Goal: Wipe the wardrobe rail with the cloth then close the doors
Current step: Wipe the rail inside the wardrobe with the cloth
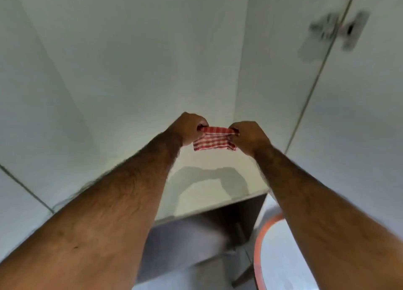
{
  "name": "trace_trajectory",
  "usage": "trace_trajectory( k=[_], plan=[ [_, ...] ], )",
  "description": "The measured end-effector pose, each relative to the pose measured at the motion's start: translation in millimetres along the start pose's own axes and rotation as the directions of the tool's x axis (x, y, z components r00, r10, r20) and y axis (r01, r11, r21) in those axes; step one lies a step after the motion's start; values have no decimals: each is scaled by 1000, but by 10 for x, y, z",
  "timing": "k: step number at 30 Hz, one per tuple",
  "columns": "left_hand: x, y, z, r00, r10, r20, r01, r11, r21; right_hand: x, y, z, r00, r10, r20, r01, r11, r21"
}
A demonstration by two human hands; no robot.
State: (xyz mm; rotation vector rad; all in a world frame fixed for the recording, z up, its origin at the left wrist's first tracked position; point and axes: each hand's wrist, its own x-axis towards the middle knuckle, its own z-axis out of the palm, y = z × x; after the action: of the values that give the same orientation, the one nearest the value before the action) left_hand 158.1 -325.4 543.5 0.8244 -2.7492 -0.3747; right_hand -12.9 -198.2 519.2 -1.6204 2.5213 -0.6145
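Both hands sit just below the middle of the frame, raised in front of pale panels. The left hand (192, 128) is curled closed on the left end of a cloth (214, 139), with its knuckles turned up and its fingertips tucked out of sight behind the fabric. The right hand (248, 137) pinches the cloth's right end between thumb and fingers, clenched on the top corner. The cloth is a small red and white checked piece, pulled into a short band between the two hands, its top edge bunched and its lower edge hanging loose and slightly rumpled. It touches nothing but the hands. Two bare forearms run from the lower corners of the frame up to the hands, the left one filling much of the lower left.

Behind the cloth stands a white wardrobe (135, 60), its flat panels meeting in angled seams. Below the hands their grey shadow (209, 180) falls on a lit panel. At the upper right a blurred metal hinge (333, 32) sits across a thin dark gap between two white panels. At the lower middle the white panel ends at an edge over a dark, blurred grey area. At the lower right curves an orange rim (263, 235) around something white; what it belongs to cannot be told.
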Motion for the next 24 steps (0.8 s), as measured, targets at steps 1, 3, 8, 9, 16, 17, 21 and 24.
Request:
trace_trajectory(
  k=[1,3,8,9,16,17,21,24],
  plan=[
    [11,-49,-317,999,1,-48,-1,1000,17,123,-226,-166,998,-36,-44,37,999,12],
    [22,-140,-973,989,4,-150,3,999,49,366,-674,-529,986,-96,-133,101,994,33],
    [-2,-221,-2559,892,-14,-451,8,1000,-16,897,-1711,-1602,882,-199,-427,290,944,159],
    [-19,-213,-2830,857,-18,-515,-7,999,-46,963,-1895,-1811,850,-207,-485,331,925,186],
    [-213,-93,-4700,586,48,-809,-125,992,-31,1247,-3265,-3252,595,-204,-778,642,703,306],
    [-230,-71,-4921,547,55,-836,-139,990,-26,1277,-3425,-3424,560,-202,-803,670,681,296],
    [-300,25,-5652,373,40,-927,-196,980,-36,1367,-3970,-4012,387,-209,-898,737,655,165],
    [-320,57,-6073,255,12,-967,-191,981,-38,1449,-4306,-4321,267,-236,-934,751,659,48]
  ],
)
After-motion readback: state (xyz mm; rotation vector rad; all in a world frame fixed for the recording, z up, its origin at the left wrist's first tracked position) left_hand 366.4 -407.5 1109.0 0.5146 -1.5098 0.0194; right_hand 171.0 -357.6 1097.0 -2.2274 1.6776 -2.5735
